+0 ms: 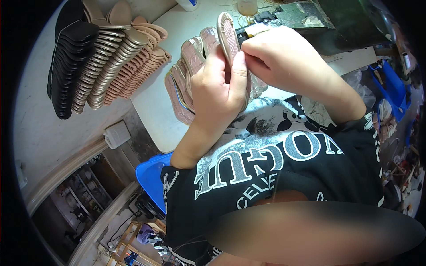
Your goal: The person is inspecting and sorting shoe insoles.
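A pink shoe sole [228, 37] with a pale rim is gripped by the left hand [217, 86], pressed between the thumb on its right side and the fingers on its left. The sole is held up on end. Just to its right, the right hand [277, 55] is curled, with the fingertips turned toward it; whether anything is held there cannot be told. To the left of the sole, more pink soles [191, 55] are spread on the white table [153, 119], partly hidden by the left hand. Beyond the sole, to the right, a dark green machine [306, 15] is seen. Well to the sole's left, a black stack [71, 66] and a metallic stack [117, 62] are lined up.
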`<state>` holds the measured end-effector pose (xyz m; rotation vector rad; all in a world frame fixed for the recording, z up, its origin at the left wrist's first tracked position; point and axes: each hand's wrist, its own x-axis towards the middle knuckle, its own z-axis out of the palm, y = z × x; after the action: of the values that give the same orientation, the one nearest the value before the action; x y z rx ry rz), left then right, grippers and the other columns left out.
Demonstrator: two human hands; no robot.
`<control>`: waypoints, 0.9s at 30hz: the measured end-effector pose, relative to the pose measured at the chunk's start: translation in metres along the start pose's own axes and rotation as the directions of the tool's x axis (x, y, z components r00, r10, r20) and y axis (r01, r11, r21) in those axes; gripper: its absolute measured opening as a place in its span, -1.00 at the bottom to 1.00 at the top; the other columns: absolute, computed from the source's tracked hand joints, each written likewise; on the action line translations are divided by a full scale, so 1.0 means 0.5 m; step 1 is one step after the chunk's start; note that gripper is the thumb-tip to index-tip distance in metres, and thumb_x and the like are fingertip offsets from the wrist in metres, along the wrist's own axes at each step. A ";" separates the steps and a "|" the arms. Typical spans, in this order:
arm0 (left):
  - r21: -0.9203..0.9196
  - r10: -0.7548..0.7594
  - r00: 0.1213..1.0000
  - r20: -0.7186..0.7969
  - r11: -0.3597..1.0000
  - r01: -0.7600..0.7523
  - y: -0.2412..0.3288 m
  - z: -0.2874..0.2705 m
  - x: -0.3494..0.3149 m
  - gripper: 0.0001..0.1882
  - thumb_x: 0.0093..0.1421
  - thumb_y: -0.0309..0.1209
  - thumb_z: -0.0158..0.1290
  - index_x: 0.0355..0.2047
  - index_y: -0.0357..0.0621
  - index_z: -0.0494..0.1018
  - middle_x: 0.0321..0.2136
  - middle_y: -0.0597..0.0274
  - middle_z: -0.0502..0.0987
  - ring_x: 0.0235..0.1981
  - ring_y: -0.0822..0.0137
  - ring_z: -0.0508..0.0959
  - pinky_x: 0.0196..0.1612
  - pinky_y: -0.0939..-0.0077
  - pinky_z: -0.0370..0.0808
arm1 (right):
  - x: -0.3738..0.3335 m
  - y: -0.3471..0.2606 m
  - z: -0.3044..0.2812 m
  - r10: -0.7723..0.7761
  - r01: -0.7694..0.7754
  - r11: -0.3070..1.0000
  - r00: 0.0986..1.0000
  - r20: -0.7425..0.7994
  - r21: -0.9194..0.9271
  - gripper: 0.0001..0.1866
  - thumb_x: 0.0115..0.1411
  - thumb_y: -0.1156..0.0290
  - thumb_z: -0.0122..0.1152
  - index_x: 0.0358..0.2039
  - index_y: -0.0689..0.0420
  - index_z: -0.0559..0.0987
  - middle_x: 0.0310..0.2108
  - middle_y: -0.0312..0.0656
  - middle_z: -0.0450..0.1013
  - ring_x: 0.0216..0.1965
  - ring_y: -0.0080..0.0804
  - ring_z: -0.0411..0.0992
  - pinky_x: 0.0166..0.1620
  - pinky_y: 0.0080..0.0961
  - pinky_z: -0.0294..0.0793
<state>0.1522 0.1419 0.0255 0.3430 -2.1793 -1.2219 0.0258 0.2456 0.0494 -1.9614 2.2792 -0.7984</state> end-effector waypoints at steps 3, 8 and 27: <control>0.090 0.014 1.000 0.005 0.996 -0.014 0.008 0.000 -0.001 -0.86 0.20 -0.43 0.01 -0.39 -0.29 0.41 -0.71 0.10 0.45 -0.72 0.23 0.48 -0.62 0.42 0.37 | 0.003 0.007 0.016 -0.033 0.034 0.999 0.997 -0.073 0.015 -0.85 -0.03 0.37 0.14 -0.61 0.17 0.48 -0.64 -0.07 0.42 -0.53 -0.11 0.46 -0.42 -0.28 0.45; 0.186 -0.055 0.998 0.022 0.981 0.050 -0.004 -0.011 -0.001 -0.86 0.20 -0.46 0.04 -0.40 -0.34 0.45 -0.64 0.20 0.52 -0.63 0.56 0.47 -0.54 0.64 0.38 | 0.001 0.011 0.037 0.143 -0.122 0.982 0.978 -0.150 0.141 -0.84 -0.06 0.36 0.19 -0.62 0.16 0.45 -0.67 -0.13 0.40 -0.58 -0.16 0.42 -0.45 -0.36 0.41; -0.265 -0.251 0.968 0.025 0.932 0.248 -0.035 0.023 0.005 -0.86 0.15 -0.49 0.09 -0.46 -0.33 0.40 -0.68 0.23 0.52 -0.66 0.61 0.47 -0.61 0.67 0.37 | -0.023 0.040 0.029 0.197 -0.158 0.968 0.959 -0.205 0.195 -0.82 -0.06 0.36 0.25 -0.60 0.20 0.49 -0.66 -0.12 0.42 -0.62 -0.30 0.44 -0.49 -0.45 0.42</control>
<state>0.1420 0.1390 0.0071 0.5219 -1.9720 -1.6292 0.0149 0.2526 0.0253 -1.6379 2.3627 -1.2069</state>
